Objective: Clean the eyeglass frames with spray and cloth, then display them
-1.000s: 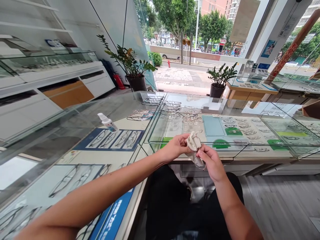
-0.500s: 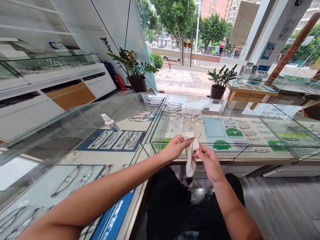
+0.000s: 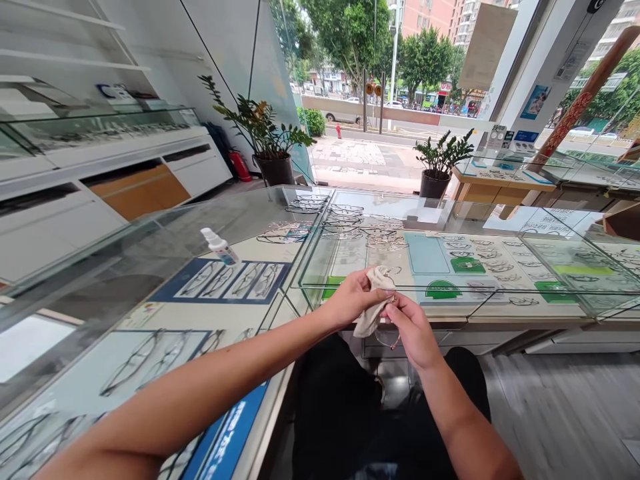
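My left hand [image 3: 354,298] is closed on a cream cleaning cloth [image 3: 368,323], its thumb pressing the fabric near my right fingertips. Part of the cloth bunches above the fingers and the rest hangs below them. My right hand [image 3: 414,331] pinches a pair of thin-framed eyeglasses [image 3: 393,346]. One part of the frame curves out under the right fingers, and another shows above the cloth. Fabric and fingers hide most of the glasses. Both hands are close together over the near edge of a glass display case [image 3: 435,313].
A white spray bottle [image 3: 220,247] stands on the left glass counter. Rows of eyeglasses [image 3: 493,257] lie inside the cases, with green cards [image 3: 443,289] among them. Potted plants [image 3: 274,150] stand beyond the counter. My legs [image 3: 345,413] are below the hands.
The cloth's hanging end has swung left and bunched up. My left thumb has moved right, closer to my right fingers. My right hand has shifted slightly left.
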`<action>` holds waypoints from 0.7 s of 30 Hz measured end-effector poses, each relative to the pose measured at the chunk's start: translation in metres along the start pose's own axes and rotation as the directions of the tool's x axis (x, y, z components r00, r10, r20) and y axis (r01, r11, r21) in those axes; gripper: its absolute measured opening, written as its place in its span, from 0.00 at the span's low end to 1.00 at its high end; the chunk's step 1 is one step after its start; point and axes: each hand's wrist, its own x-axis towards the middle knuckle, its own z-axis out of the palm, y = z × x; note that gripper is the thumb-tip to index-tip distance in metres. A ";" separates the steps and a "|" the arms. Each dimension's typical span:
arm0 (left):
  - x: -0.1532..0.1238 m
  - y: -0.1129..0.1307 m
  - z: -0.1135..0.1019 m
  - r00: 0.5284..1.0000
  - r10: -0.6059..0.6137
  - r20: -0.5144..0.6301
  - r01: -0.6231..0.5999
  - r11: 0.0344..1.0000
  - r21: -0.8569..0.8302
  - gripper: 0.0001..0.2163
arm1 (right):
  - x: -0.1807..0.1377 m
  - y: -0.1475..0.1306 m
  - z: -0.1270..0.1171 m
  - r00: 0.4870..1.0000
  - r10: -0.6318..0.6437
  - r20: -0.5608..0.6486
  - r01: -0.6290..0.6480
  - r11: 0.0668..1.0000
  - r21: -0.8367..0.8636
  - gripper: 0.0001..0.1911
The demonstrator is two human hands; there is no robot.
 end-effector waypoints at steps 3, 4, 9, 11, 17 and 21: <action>-0.002 0.000 -0.001 1.000 0.015 -0.013 -0.014 0.999 0.038 0.24 | 0.000 0.001 0.003 0.999 0.002 0.044 -0.002 1.000 -0.011 0.20; -0.002 -0.001 -0.001 1.000 0.011 -0.006 -0.011 0.999 0.038 0.25 | 0.001 0.001 0.003 0.999 0.004 0.046 -0.003 1.000 -0.017 0.21; 0.004 -0.006 -0.004 0.998 -0.058 0.002 0.058 0.995 -0.077 0.27 | 0.004 -0.004 0.000 1.000 -0.020 -0.022 0.020 1.000 0.008 0.19; 0.007 -0.007 -0.004 0.997 -0.066 -0.036 0.059 0.985 -0.162 0.26 | 0.006 -0.006 -0.003 0.998 -0.038 -0.057 0.039 0.999 0.011 0.19; 0.011 -0.008 -0.006 0.998 -0.052 -0.043 0.036 0.946 -0.321 0.22 | 0.006 -0.007 -0.008 0.986 -0.059 -0.157 0.071 0.995 0.067 0.19; 0.012 -0.008 -0.008 0.994 -0.037 -0.102 -0.001 0.938 -0.346 0.19 | 0.006 -0.010 -0.009 0.979 -0.070 -0.194 0.093 0.989 0.115 0.19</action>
